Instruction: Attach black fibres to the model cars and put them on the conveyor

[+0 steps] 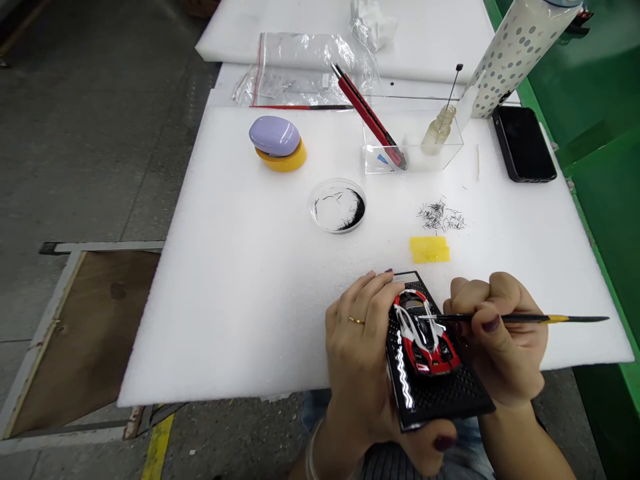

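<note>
My left hand [357, 353] is wrapped round the left side of a black display base [455, 397], with the thumb under its near edge. On this base sits a red, white and black model car [437, 353]. Pinched between the thumb and fingers of my right hand [507, 347] is a thin paintbrush [525, 319] with a black and yellow handle. Its tip reaches over the car's middle; whether it touches the surface I cannot tell. Just beyond the base lies a piece of yellow tape [430, 250].
Black slivers lie in a round clear dish [316, 217] and in a loose pile [440, 217]. Farther back are a clear tray [415, 152] holding a red cutter [370, 117] and small bottle [440, 127], a lilac case [275, 135], a phone [525, 143] and a dotted flask [520, 53].
</note>
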A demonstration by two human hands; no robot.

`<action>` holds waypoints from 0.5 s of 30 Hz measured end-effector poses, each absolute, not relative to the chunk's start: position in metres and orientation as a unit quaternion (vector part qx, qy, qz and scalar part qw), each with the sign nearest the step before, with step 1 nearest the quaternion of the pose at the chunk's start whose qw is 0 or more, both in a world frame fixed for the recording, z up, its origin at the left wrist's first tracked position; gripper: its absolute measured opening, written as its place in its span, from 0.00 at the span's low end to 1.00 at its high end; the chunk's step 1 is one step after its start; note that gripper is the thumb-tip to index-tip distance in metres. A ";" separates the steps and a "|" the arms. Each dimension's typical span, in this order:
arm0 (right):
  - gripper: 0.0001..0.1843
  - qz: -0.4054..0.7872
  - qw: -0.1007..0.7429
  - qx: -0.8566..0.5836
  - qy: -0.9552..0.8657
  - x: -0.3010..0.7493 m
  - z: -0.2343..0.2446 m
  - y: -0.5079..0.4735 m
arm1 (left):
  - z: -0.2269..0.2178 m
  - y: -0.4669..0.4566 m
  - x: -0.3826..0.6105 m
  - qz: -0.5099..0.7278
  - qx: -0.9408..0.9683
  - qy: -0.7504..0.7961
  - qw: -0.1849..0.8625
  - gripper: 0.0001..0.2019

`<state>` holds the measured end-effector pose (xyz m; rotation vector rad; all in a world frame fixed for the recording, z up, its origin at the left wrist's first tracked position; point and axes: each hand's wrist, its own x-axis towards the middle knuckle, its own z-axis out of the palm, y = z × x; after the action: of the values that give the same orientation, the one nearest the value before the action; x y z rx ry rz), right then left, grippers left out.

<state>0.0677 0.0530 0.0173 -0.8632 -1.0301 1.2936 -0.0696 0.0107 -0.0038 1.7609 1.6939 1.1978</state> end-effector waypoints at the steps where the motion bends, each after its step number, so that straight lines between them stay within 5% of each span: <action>1: 0.15 0.559 0.595 -0.371 -0.442 0.068 0.018 0.053 | -0.004 0.010 -0.070 0.428 0.633 0.610 0.209 0.19; 8: 0.12 0.569 0.597 -0.361 -0.436 0.067 0.017 0.053 | -0.003 0.009 -0.070 0.426 0.635 0.609 0.209 0.21; 12: 0.13 0.568 0.600 -0.361 -0.432 0.066 0.017 0.052 | -0.003 0.009 -0.070 0.430 0.644 0.597 0.210 0.45; 15: 0.11 0.577 0.606 -0.353 -0.419 0.066 0.018 0.054 | -0.005 0.009 -0.072 0.433 0.650 0.592 0.199 0.49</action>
<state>0.0662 0.0539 0.0185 -0.8157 -0.9692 1.3343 -0.0716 0.0086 -0.0051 1.8180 1.6552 1.2104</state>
